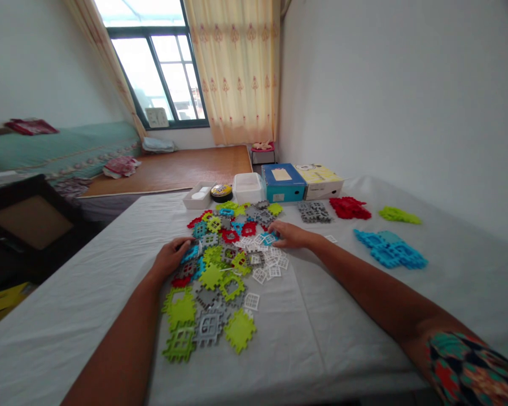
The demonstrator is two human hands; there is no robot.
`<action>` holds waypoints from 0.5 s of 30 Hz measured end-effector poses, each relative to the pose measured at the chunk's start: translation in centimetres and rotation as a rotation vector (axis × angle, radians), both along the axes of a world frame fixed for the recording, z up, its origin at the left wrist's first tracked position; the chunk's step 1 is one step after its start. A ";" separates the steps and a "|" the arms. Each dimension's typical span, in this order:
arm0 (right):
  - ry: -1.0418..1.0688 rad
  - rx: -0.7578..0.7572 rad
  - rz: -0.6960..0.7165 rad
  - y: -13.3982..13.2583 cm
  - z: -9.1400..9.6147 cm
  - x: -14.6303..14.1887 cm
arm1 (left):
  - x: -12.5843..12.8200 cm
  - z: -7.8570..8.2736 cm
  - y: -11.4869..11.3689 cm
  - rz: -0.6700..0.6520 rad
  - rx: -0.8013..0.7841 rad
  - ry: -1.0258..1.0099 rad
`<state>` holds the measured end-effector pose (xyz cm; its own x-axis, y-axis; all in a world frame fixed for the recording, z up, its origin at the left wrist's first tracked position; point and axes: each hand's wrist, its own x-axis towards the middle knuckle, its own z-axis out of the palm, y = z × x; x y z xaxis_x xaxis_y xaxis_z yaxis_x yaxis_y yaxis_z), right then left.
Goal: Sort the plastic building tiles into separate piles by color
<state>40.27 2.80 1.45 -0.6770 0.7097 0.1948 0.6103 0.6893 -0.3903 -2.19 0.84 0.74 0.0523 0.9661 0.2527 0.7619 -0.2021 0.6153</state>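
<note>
A heap of plastic interlocking building panels with notched edges, in lime green (211,276), grey (209,327), red (228,235) and blue, lies between my hands. At its left edge my left hand (172,256) has its fingers bent against a blue panel (190,254). My right hand (291,234) reaches into the right side, with thumb and fingers closed about another blue panel (268,238); its fingertips are partly hard to make out. Small white window frames (274,256) lie scattered just below the right hand.
Sorted panels lie to the right: a grey stack (314,212), a red pile (349,207), a lime pile (400,215) and a blue pile (392,248). Behind the heap stand a white tray (190,198), a round tin (221,193), a clear tub (248,189), a blue box (283,183) and a yellow-white box (319,180).
</note>
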 end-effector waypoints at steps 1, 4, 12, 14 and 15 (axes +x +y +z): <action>0.012 -0.008 0.005 0.1 -0.1 0.2 | 0.0 0.0 0.0 0.002 0.001 -0.003; 0.031 0.005 0.033 0.3 -0.3 0.6 | 0.1 0.1 -0.1 -0.001 -0.007 -0.012; 0.047 0.035 -0.003 0.2 -0.5 0.5 | 0.3 0.4 -0.3 0.001 -0.025 -0.021; 0.041 0.097 -0.064 -0.5 0.0 0.2 | 0.2 0.3 -0.2 -0.001 -0.019 -0.022; 0.035 0.145 -0.081 -0.9 0.4 0.0 | 0.2 0.3 -0.2 -0.002 -0.014 -0.022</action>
<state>40.24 1.90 1.90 -0.6093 0.7246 0.3219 0.6540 0.6889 -0.3126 -1.97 0.63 1.05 0.0489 0.9695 0.2402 0.7481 -0.1949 0.6344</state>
